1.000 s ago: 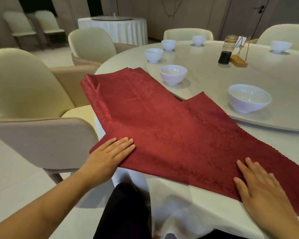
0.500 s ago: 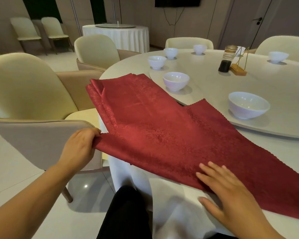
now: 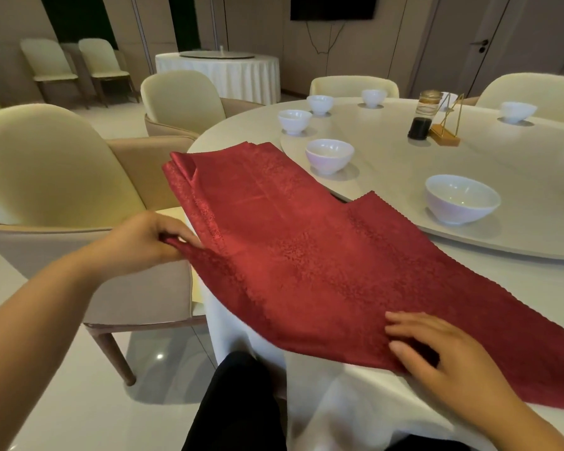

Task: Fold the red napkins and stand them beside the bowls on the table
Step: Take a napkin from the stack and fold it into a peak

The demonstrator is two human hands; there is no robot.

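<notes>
Red napkins (image 3: 306,255) lie spread in a stack over the near edge of the round table (image 3: 551,288). My left hand (image 3: 140,242) pinches the left corner of the top napkin and holds it a little off the table edge. My right hand (image 3: 437,356) rests on the napkin's near edge with fingers spread, the thumb by the hem. White bowls stand behind the cloth: one at the right (image 3: 462,199), one in the middle (image 3: 329,155), and more farther back (image 3: 294,121).
The bowls sit on a raised turntable (image 3: 469,151) with a dark sauce jar (image 3: 424,117) and a gold-framed wooden stand (image 3: 446,131). Cream chairs (image 3: 46,164) crowd the table's left side. A white tablecloth hangs by my dark trouser leg (image 3: 238,402).
My left hand went from lying flat on the napkin to pinching its left corner and lifting it. My right hand slid left along the near edge. The camera tilted up.
</notes>
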